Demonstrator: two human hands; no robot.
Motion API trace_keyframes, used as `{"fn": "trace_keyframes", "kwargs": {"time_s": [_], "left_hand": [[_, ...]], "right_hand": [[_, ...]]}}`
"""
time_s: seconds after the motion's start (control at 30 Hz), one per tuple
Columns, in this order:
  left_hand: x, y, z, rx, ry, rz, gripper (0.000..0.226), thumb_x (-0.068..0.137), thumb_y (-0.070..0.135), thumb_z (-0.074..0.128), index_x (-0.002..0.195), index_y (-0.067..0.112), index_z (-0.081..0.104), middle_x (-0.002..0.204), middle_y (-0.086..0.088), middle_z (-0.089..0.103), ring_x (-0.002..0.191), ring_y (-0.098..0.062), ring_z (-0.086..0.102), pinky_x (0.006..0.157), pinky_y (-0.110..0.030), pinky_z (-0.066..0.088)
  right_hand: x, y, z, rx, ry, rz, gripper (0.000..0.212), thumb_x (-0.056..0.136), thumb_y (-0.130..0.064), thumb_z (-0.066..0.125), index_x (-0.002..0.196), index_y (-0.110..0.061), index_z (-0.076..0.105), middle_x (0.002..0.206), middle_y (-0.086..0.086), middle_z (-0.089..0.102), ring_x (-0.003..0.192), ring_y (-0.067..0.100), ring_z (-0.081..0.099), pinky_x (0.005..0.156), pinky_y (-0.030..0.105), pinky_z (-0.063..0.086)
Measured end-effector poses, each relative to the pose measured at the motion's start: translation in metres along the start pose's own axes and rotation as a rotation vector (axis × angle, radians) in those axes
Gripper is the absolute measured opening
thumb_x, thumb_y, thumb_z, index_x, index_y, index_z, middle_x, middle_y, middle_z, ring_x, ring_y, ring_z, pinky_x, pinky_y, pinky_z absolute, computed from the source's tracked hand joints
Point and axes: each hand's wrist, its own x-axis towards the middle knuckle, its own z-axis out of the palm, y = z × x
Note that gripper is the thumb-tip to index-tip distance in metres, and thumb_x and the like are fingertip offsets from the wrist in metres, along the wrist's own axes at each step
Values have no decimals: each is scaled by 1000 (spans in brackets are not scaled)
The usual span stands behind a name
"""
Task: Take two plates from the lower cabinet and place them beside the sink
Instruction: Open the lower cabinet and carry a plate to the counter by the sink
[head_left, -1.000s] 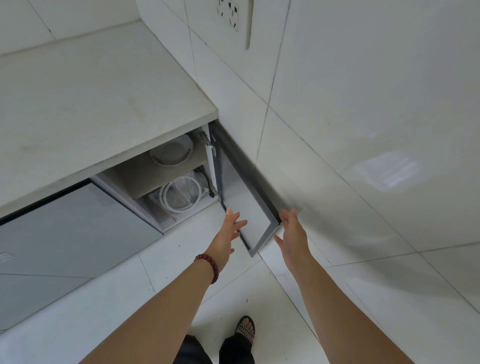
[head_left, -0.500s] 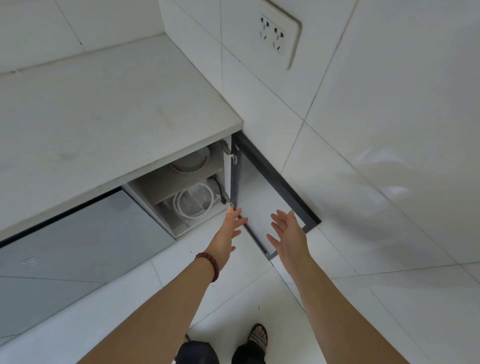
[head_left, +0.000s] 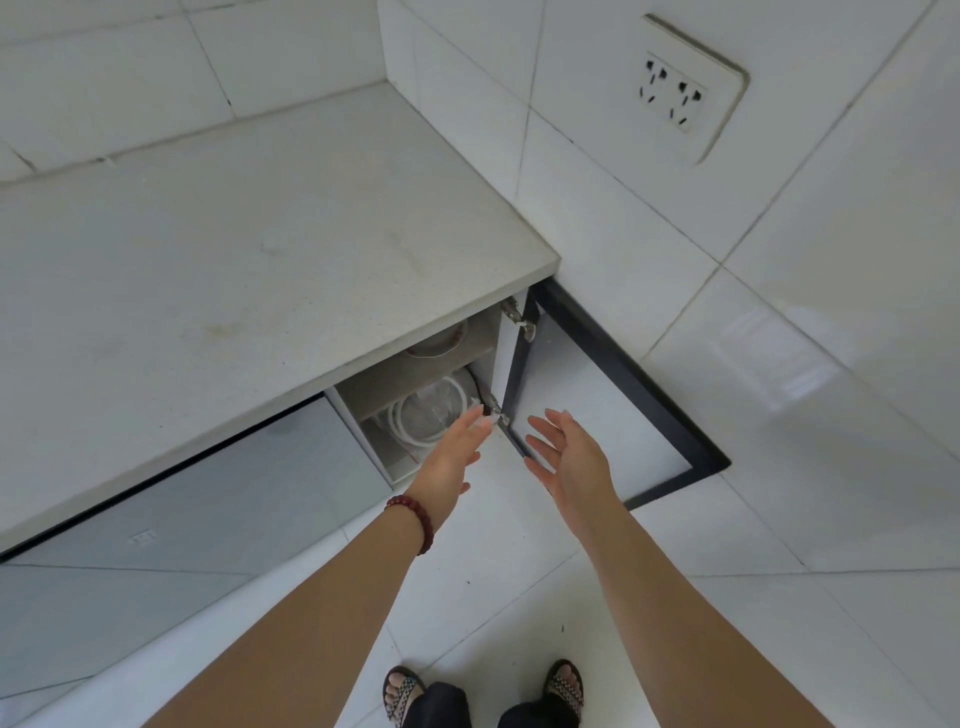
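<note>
The lower cabinet (head_left: 363, 397) under the counter stands open at the right end. A white plate with a reddish rim (head_left: 441, 340) lies on its upper shelf, mostly hidden by the counter edge. On the bottom shelf sits a clear round dish with a white rim (head_left: 428, 415). My left hand (head_left: 457, 449), fingers apart and empty, reaches toward the opening just in front of the lower dish. My right hand (head_left: 563, 449) is open and empty beside it, in front of the door.
The cabinet door (head_left: 613, 395), dark-framed, is swung wide against the tiled wall on the right. A pale stone counter (head_left: 234, 249) overhangs the cabinet. A closed grey door (head_left: 182, 499) is to the left. A wall socket (head_left: 685, 88) sits high right. My sandalled feet (head_left: 483, 691) are below.
The door has swung fully open toward the wall and my right hand has left its edge. Both hands have moved closer together toward the cabinet opening. The view has tilted up.
</note>
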Motion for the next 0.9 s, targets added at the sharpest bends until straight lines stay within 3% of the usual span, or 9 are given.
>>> {"fn": "trace_keyframes", "kwargs": {"time_s": [0.1, 0.2, 0.4, 0.57, 0.7, 0.9], "left_hand": [[4, 1, -20, -5, 7, 12, 49, 93, 50, 36, 139, 34, 34, 149, 2, 38, 134, -23, 37, 108, -45, 30], [9, 2, -34, -25, 32, 12, 49, 94, 48, 37, 141, 33, 34, 147, 2, 40, 132, -23, 39, 107, -44, 31], [26, 9, -40, -87, 98, 58, 44, 86, 57, 42, 129, 46, 39, 142, 7, 45, 124, -16, 43, 100, -37, 34], [52, 14, -32, -151, 200, 67, 49, 78, 61, 42, 125, 48, 40, 138, 9, 49, 126, -17, 45, 100, -37, 36], [84, 3, -30, -188, 259, 76, 34, 93, 49, 40, 127, 45, 41, 139, 7, 49, 127, -17, 45, 103, -39, 35], [147, -36, -39, -212, 295, 102, 32, 94, 46, 40, 125, 44, 45, 137, 6, 48, 125, -16, 45, 104, -39, 36]], "right_hand": [[5, 2, 18, -7, -21, -1, 28, 101, -30, 38, 123, -19, 50, 118, 1, 61, 122, 26, 54, 101, 41, 45], [12, 1, 32, -22, -62, 1, 29, 100, -29, 41, 124, -18, 51, 117, 1, 63, 119, 24, 55, 98, 39, 47], [45, -15, 45, -84, -132, 17, 16, 97, -25, 46, 104, -22, 60, 112, 0, 66, 112, 19, 59, 89, 33, 50], [86, -32, 49, -147, -215, 44, 29, 96, -27, 48, 121, -14, 58, 116, 3, 67, 110, 18, 60, 89, 33, 51], [126, -31, 51, -160, -234, 49, 31, 97, -26, 46, 122, -12, 58, 116, 4, 68, 110, 19, 60, 82, 29, 51], [192, 6, 65, -171, -276, 58, 28, 97, -27, 45, 116, -15, 62, 117, 3, 68, 111, 20, 60, 97, 38, 48]]}}
